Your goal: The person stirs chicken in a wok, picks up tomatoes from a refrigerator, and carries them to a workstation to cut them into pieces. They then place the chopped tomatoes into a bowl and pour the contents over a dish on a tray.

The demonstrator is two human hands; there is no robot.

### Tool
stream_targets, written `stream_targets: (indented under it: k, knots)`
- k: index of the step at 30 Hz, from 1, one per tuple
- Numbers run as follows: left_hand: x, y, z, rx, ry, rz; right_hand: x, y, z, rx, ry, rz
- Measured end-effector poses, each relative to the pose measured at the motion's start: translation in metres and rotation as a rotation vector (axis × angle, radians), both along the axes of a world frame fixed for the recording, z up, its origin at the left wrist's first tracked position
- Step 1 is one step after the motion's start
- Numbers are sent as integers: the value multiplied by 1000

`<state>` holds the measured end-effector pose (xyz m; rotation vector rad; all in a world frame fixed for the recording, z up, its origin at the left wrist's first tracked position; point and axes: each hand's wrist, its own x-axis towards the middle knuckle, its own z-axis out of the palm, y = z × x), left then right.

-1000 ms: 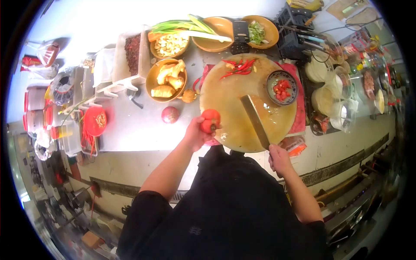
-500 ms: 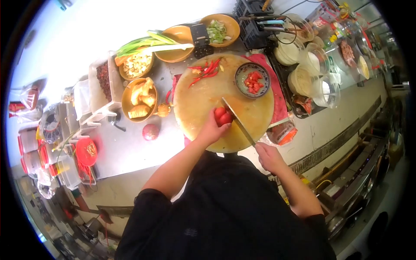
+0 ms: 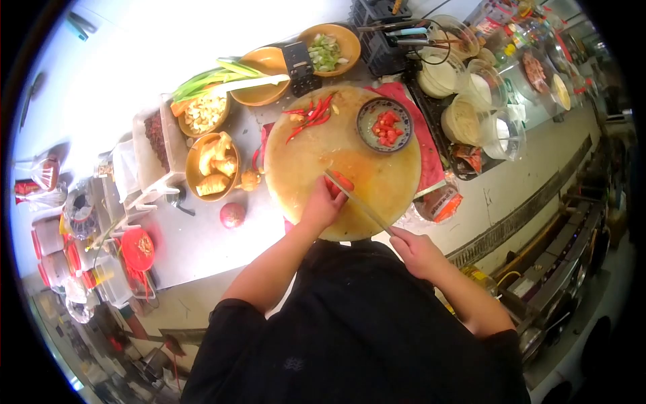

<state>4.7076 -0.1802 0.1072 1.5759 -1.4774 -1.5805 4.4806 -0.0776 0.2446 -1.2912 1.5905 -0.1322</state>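
Left hand: your left hand [image 3: 321, 205] presses a tomato [image 3: 340, 182] onto the board [image 3: 303, 161], fingers closed over it.
Right hand: your right hand [image 3: 416, 250] is clenched on the knife [image 3: 356, 202] handle.
Blade: touching the tomato, just right of your left fingers.
Bowl: a bowl [image 3: 383, 124] of red pieces sits beyond the blade.

Red tomato [image 3: 342, 182] on round board [image 3: 377, 182], under cleaver [image 3: 355, 202].
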Motion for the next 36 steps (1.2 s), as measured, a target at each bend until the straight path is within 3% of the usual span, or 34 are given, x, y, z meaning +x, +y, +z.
stream_targets:
  k: [2, 6, 8, 14, 20, 24, 26, 29, 36]
  knots:
    - [-3, -1, 17, 21, -168, -45, 3, -5, -6, -74, -71, -4]
    - [-3, 0, 11, -43, -59, -2, 18, -29, -16, -121, -98, -2]
    - [-5, -5, 31, 27, -157, -43, 28, -45, -20, -173, -146, 21]
    - [-5, -3, 16, 0, -282, -104, 46, -72, -35, -198, -293, -84]
    - [-1, 3, -33, -95, -28, 24, 19, -21, -31, -93, -93, -94]
    - [1, -9, -20, -86, -21, 30, 32, -46, -38, -100, -136, -79]
    - [6, -18, -12, 84, -88, 3, 49, -72, -47, -98, -150, -52]
    - [7, -21, 16, 14, -243, -124, 60, -87, -70, -95, -119, -41]
    - [34, -10, -9, 28, -104, -132, 13, -18, -53, -3, -34, -37]
